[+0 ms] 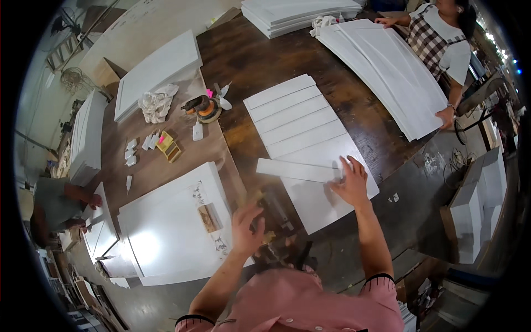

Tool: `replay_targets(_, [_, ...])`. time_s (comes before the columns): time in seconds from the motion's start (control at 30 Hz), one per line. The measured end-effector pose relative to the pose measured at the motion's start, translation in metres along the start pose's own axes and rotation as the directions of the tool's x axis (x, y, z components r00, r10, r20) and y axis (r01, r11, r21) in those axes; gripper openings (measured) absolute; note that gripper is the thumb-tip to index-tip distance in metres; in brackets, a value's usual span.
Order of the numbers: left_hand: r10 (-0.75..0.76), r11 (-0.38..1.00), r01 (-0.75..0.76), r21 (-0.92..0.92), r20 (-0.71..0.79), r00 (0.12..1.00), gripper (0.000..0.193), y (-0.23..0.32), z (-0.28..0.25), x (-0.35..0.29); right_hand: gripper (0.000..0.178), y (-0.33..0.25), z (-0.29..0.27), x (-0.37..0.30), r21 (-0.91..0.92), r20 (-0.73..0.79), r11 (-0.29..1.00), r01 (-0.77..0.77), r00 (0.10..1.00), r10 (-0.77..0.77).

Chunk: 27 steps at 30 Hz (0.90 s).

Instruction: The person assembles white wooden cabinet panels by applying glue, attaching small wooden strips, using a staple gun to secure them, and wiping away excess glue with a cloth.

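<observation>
A long white strip (296, 170) lies slantwise across a white panel (310, 207) in front of me. My right hand (352, 181) has the strip's right end between thumb and fingers. Several more white strips (298, 113) lie side by side over the panel's far half. My left hand (247, 228) hovers left of the panel, its fingers apart and slightly bent, with nothing seen in it. It is slightly blurred. Close by on the left is a stack of white boards (166, 227) with a small wooden block (209, 218) on top.
An orange-and-black sander (206, 108), a crumpled cloth (159, 103), a yellow box (168, 146) and several small white bottles (131, 152) sit on the brown table (221, 55). At the far right a person (442, 50) holds curved white panels (381, 72). Another person (58, 207) works at left.
</observation>
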<state>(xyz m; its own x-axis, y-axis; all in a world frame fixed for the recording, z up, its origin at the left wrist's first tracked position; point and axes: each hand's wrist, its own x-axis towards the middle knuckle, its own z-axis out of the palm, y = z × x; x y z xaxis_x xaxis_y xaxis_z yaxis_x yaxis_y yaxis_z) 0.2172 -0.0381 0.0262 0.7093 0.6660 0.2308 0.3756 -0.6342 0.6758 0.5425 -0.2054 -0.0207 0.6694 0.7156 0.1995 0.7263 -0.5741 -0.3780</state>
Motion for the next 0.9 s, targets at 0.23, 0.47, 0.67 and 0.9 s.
replay_targets(0.23, [0.024,0.999,-0.026,-0.032,-0.065,0.998,0.031,-0.002,-0.029,-0.02,0.056,-0.016,-0.007,0.02,-0.026,0.393,0.951,0.307,0.878,-0.273])
replay_targets(0.47, [-0.09,0.978,0.06,-0.201,-0.142,0.986,0.031,-0.02,-0.075,-0.064,0.049,-0.059,0.007,-0.067,0.57,0.787,0.631,-0.527,0.571,-0.234])
replay_targets(0.67, [-0.472,0.448,0.435,-0.781,0.206,0.857,0.052,-0.031,-0.101,-0.096,0.053,-0.23,0.009,-0.147,0.734,0.672,0.527,-0.427,0.57,-0.474])
replay_targets(0.9, [-0.51,0.321,0.357,-0.877,0.158,0.846,0.058,-0.062,-0.157,-0.131,0.057,-0.308,0.03,-0.178,0.814,0.577,0.418,-0.403,0.638,-0.51])
